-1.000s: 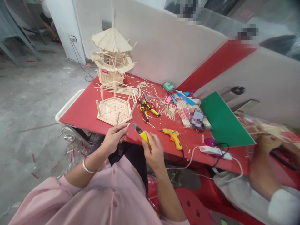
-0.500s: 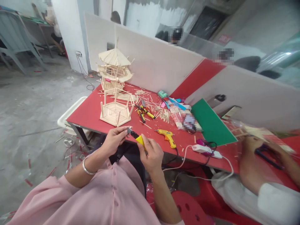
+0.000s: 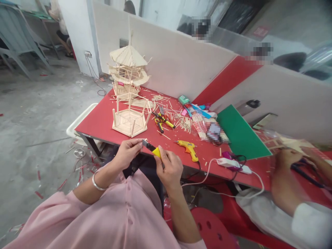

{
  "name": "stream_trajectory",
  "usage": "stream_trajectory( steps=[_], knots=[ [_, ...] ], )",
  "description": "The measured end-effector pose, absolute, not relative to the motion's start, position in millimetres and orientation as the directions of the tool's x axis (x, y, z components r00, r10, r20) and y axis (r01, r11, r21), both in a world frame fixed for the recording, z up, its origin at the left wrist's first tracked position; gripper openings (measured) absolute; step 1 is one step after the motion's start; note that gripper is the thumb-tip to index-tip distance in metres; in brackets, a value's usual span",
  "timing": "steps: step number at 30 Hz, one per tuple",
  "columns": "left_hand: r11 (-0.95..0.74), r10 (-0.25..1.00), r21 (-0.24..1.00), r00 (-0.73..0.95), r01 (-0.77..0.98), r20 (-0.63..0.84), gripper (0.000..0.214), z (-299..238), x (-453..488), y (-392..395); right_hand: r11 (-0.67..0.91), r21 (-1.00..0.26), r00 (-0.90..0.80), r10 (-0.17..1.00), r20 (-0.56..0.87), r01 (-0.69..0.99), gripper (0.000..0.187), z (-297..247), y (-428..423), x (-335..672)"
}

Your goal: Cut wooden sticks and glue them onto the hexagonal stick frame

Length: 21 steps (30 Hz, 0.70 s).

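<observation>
My right hand [image 3: 169,169] is closed around the yellow and black handle of a utility knife [image 3: 156,151]. Its blade points left and meets the fingertips of my left hand [image 3: 128,152]. Those fingers pinch a small wooden stick [image 3: 145,140], of which only a pale tip shows by the blade; the rest is hidden. Just beyond my hands, a six-sided stick frame [image 3: 129,122] with upright posts rests on the red table [image 3: 95,121]. Behind it stands a tiered stick pagoda [image 3: 129,69].
A yellow glue gun [image 3: 188,149], pliers [image 3: 163,121] and loose sticks [image 3: 184,122] lie on the table. To the right are a green board [image 3: 243,133] and a white power strip [image 3: 233,165] with trailing cords. A co-worker's arm [image 3: 285,180] reaches over the table's right end.
The view has shifted slightly, so the table items sit a little further right. The knife and both hands keep nearly the same pose. The co-worker's hands have moved a little.
</observation>
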<state>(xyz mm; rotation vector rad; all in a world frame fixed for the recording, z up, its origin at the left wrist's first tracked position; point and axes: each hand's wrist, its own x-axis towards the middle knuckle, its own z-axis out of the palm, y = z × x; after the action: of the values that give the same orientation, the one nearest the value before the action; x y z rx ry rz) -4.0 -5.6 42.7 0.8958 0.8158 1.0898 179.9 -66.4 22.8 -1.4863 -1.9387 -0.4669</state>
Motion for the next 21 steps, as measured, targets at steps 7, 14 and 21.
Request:
stream_trajectory(
  steps=[7,14,21],
  knots=[
    [0.173,0.976,0.934,0.185,-0.312,-0.119,0.036,42.9,-14.6,-11.2,0.345,-0.109,-0.190,0.724,0.663,0.932,0.033,19.6,-59.6,177.2],
    [0.195,0.980,0.933,0.097,-0.304,-0.173,0.035,35.8,-43.5,-18.1,0.222,-0.116,-0.082,0.720,0.690,0.968,0.033,19.6,-44.8,184.3],
    [0.257,0.966,0.886,0.102,-0.386,-0.236,0.039,28.2,-49.9,-23.6,0.222,-0.256,0.000,0.755,0.656,0.941,0.033,32.1,-44.2,194.7]
  ],
)
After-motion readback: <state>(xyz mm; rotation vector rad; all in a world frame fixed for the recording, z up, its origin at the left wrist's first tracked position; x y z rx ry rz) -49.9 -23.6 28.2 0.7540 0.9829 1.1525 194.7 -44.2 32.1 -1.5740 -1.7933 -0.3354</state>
